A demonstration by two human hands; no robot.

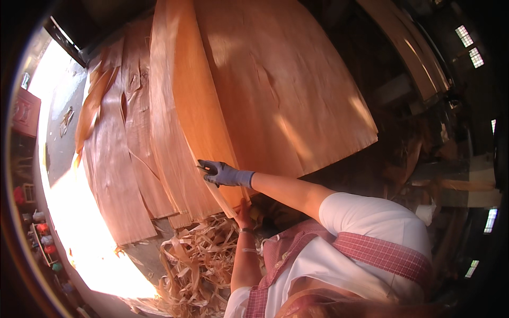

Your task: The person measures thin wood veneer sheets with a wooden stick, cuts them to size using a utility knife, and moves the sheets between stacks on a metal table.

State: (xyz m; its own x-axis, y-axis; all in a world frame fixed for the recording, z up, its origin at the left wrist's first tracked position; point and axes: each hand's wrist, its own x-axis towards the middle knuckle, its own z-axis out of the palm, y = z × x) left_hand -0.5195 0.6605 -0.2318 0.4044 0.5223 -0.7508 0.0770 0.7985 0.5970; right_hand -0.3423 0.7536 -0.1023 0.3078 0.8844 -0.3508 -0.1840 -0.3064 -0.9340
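A long orange-brown strip of wood veneer [199, 90] runs from the far edge toward me, standing out against the paler sheets around it. At its near end my left hand [243, 214], bare with a band at the wrist, is closed on the edge; its fingertips are partly hidden. My right hand [225, 174], in a blue-grey glove with dark fingers, reaches across above it and rests on the strip with fingers bent. Something thin and dark shows at those fingertips, too small to name. To the right spreads a broad, wavy veneer sheet [286, 100].
More veneer sheets [114, 175] with split, ragged edges lie to the left. A heap of curled veneer scraps [199, 259] covers the floor by my left forearm. Bright sunlit ground [90, 228] borders the left side; a stack of boards [405, 45] stands at far right.
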